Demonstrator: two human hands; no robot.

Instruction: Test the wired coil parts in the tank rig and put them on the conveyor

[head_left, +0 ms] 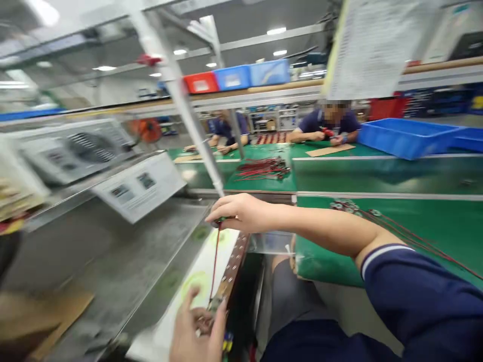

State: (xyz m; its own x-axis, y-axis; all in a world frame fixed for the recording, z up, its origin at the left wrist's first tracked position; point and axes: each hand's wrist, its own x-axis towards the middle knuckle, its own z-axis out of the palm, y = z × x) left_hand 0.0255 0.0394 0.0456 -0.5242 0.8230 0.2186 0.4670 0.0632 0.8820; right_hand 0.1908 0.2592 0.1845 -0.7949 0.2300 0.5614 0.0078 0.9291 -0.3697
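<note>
My right hand [238,213] reaches out to the left and pinches the upper end of a thin red wire [215,261]. The wire runs down to my left hand [196,329] at the bottom edge, whose fingers close on the wire's lower end and a small connector. Both hands hover over a long brown strip with rows of holes [233,264] and a white board [196,281] beside it. My right arm wears a dark blue short sleeve [418,301].
A green bench [415,226] lies to the right with red wire bundles [264,168] on it. A metal shelf with a tilted label card [141,186] is on the left. Two people work at the far bench near a blue bin [407,137].
</note>
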